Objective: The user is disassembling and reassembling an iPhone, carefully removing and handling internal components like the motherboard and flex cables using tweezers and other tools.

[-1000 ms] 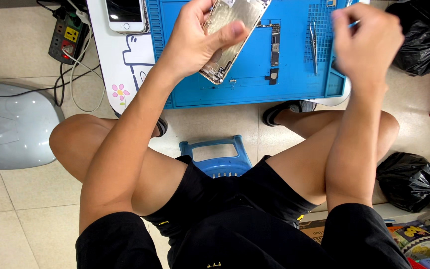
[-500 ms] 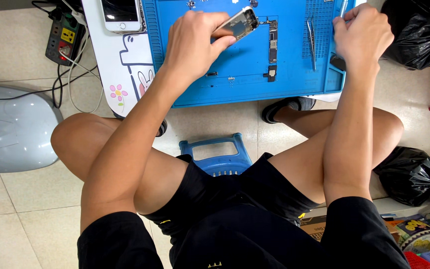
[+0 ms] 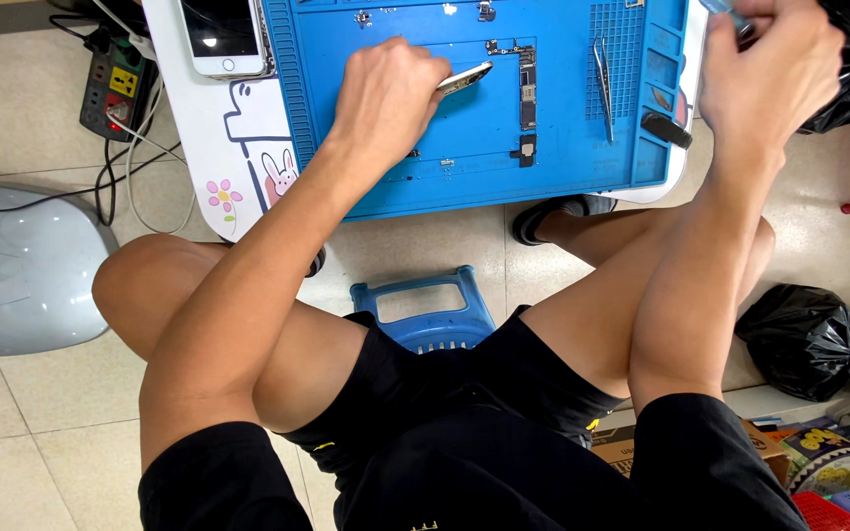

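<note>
Left hand pinches thin, stiff, fragile phone shell by its edge, upper centre; right hand fisted round blue tool, upper right

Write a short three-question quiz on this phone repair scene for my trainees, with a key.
1. True or false: the left hand holds a phone shell over the blue mat.
2. Which lies right of the circuit board: A tweezers, B scissors, C a hammer?
3. What sits between the knees?

Key: 1 true. 2 A. 3 a blue stool.
</note>
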